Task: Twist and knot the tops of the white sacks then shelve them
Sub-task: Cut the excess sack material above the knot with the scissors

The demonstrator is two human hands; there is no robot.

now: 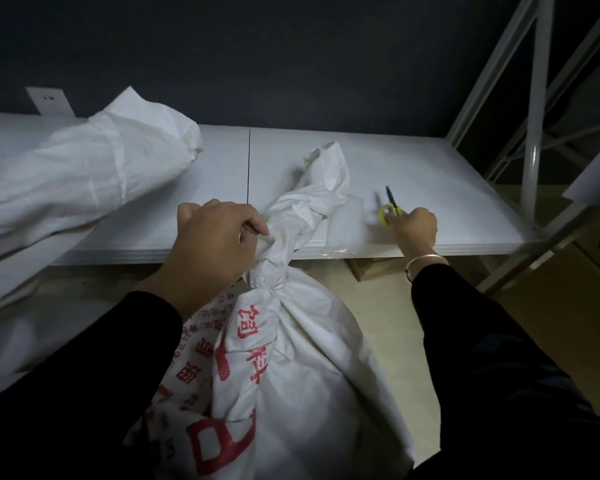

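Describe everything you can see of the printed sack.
The sack is white, woven-looking plastic with red printed characters down its front. It stands full and upright before the shelf, base out of view. Its neck is twisted and tied in a knot; the crumpled loose end above leans onto the shelf edge. The left hand grips the neck at the knot. The right hand, on the scissors, does not touch it.
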